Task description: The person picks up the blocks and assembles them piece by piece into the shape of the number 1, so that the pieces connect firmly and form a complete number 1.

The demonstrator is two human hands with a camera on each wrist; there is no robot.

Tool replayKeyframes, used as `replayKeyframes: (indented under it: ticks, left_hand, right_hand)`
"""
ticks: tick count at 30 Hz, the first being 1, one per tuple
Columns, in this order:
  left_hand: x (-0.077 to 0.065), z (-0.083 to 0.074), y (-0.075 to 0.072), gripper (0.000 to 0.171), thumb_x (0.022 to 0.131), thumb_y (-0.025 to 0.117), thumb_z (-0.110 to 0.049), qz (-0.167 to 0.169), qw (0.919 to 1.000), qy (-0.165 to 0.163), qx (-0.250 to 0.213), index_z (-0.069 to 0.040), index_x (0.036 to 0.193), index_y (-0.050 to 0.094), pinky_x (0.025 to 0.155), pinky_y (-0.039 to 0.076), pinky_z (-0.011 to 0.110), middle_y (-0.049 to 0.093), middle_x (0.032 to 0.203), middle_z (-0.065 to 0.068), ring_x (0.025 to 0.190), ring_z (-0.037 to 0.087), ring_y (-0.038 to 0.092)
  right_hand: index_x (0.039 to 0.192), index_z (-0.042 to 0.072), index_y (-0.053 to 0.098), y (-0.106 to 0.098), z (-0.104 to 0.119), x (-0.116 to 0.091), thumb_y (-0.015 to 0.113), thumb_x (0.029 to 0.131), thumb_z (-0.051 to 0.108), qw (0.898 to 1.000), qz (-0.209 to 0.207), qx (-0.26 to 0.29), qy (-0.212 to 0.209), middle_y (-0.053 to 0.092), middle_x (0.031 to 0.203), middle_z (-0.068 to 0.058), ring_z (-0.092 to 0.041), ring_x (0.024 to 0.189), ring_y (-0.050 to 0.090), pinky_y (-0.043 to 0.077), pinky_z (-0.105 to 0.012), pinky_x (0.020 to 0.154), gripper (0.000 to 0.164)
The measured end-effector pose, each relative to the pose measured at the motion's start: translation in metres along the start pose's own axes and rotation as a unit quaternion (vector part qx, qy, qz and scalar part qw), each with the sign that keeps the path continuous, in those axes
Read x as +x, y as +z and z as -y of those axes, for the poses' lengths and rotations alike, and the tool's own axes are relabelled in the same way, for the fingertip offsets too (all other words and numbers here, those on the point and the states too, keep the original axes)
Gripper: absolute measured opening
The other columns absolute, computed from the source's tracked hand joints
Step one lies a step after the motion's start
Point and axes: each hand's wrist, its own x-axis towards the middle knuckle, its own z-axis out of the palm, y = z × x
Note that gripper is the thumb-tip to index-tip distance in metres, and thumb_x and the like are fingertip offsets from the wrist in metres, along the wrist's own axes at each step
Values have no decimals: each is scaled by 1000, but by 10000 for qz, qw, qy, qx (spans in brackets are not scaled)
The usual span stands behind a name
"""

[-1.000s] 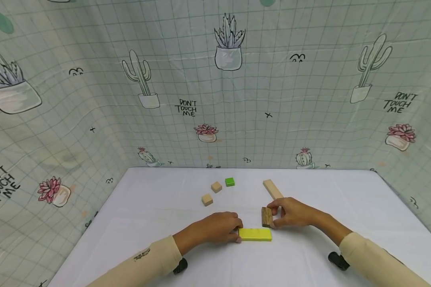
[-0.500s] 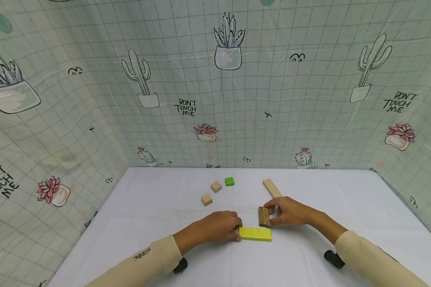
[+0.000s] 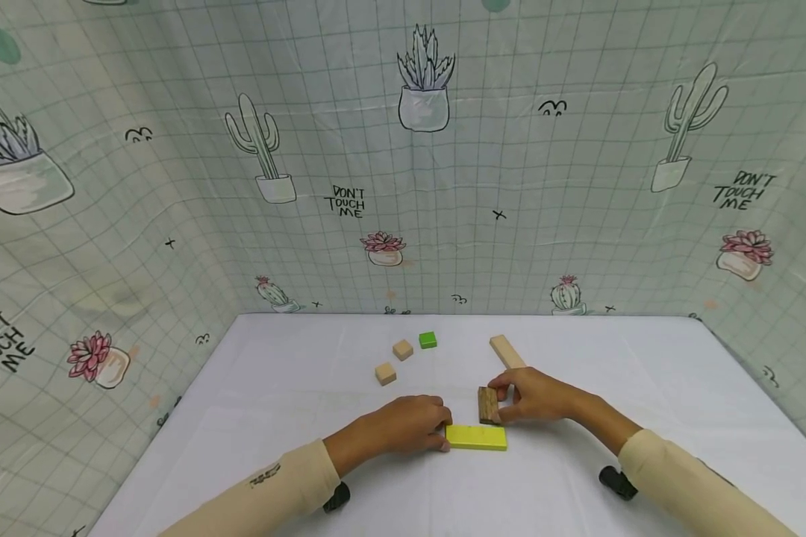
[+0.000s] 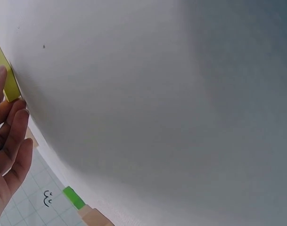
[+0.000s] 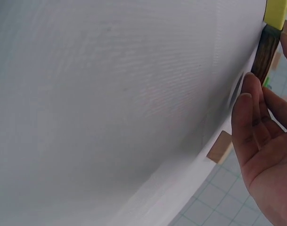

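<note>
A flat yellow block (image 3: pixel 475 438) lies lengthwise across the front of the white table. My left hand (image 3: pixel 406 425) pinches its left end between thumb and fingers; in the left wrist view the thumb lies against the yellow block (image 4: pixel 6 77). Just behind the block's right part is a dark brown wooden block (image 3: pixel 488 406), standing crosswise to it. My right hand (image 3: pixel 540 394) grips this brown block from the right, thumb at the near end, fingertips at the far end. From the right wrist, the brown block (image 5: pixel 266 52) meets the yellow one's edge.
Behind the right hand a pale wooden plank (image 3: pixel 507 351) lies slanted, partly covered by the fingers. Two small pale wooden cubes (image 3: pixel 386 374) and a green block (image 3: pixel 428 340) are farther back on the left. A patterned cloth (image 3: pixel 430 186) hangs behind the table (image 3: pixel 295 350).
My right hand has slid the brown block a little to the left behind the yellow block. The left hand and the yellow block have stayed in place.
</note>
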Motion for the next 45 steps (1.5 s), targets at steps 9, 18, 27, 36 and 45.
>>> replayKeyframes:
  ticks: [9, 18, 27, 36, 45]
  left_hand:
    - [-1, 0, 0, 34, 90, 75, -37, 38, 10000, -25, 25, -17, 117, 72, 70, 43, 16, 58, 88, -11, 76, 1, 48]
    - [-1, -2, -1, 34, 91, 74, -37, 86, 9999, -38, 47, -16, 118, 72, 70, 43, 16, 59, 90, -11, 76, 1, 48]
    - [0, -2, -1, 34, 90, 75, -38, 76, 9999, -90, 74, -17, 117, 72, 70, 44, 16, 60, 91, -12, 76, 1, 48]
    - [1, -1, 0, 33, 90, 75, -37, 26, 9999, 4, 109, -16, 116, 72, 68, 42, 15, 60, 90, -11, 74, 0, 47]
    - [0, 0, 1, 33, 91, 74, -37, -9, 9999, 33, 159, -16, 116, 72, 69, 42, 14, 61, 92, -11, 75, 0, 48]
  right_hand:
    - [126, -6, 63, 1, 2, 2, 81, 85, 27, 9999, 43, 32, -156, 62, 98, 1, -8, 74, 54, 48, -21, 65, 55]
    - [125, -4, 64, 2, 5, 2, 80, 85, 25, 9999, 42, 10, -97, 62, 97, 2, -9, 78, 54, 48, -21, 66, 52]
    - [125, -4, 64, 4, 8, 4, 80, 86, 26, 10000, 34, 6, -47, 62, 97, 2, -9, 77, 54, 47, -21, 65, 52]
    - [124, -3, 65, 5, 11, 6, 80, 85, 25, 10000, 16, 30, -26, 62, 96, 2, -10, 79, 54, 47, -20, 67, 50]
    - [124, -2, 66, 6, 15, 7, 80, 86, 27, 10000, 33, -19, -19, 62, 96, 2, -10, 81, 54, 47, -21, 68, 50]
